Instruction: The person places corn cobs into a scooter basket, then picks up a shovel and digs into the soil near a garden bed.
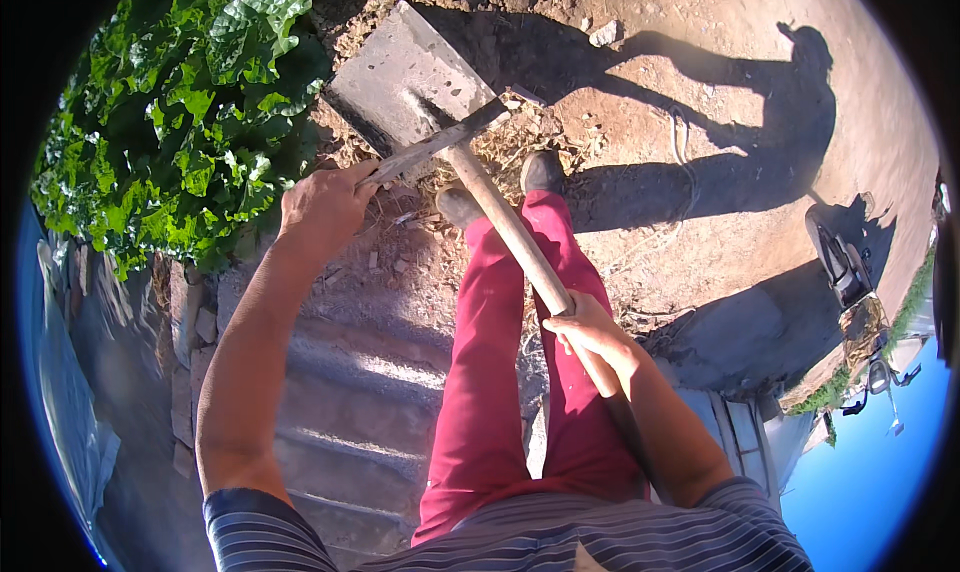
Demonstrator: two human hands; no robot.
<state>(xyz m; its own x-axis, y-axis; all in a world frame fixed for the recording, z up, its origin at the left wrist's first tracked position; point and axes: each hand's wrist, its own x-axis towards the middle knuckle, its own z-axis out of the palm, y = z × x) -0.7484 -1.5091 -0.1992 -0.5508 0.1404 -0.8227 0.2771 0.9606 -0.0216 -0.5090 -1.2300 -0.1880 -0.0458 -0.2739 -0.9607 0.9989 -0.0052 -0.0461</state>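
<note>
My right hand point(592, 328) is wrapped around the wooden handle point(517, 234) of a shovel, which slants across in front of my legs. Its square metal blade point(405, 66) lies beyond my feet, face up, smeared with dried dirt. In my left hand point(322, 208) is a narrow flat strip point(431, 146) with a dark far end; whether it is wood or metal I cannot tell. The strip crosses over the shovel where the handle meets the blade. Contact between the two is not clear from this angle.
Leafy green plants point(202, 114) crowd the left, beside the blade. Dry straw point(517, 133) and a pale stone point(606, 33) lie on the dirt. A thin hose or cord point(681, 141) crosses the ground at right. Steps point(352, 414) are left of my legs; a motorcycle point(844, 272) stands far right.
</note>
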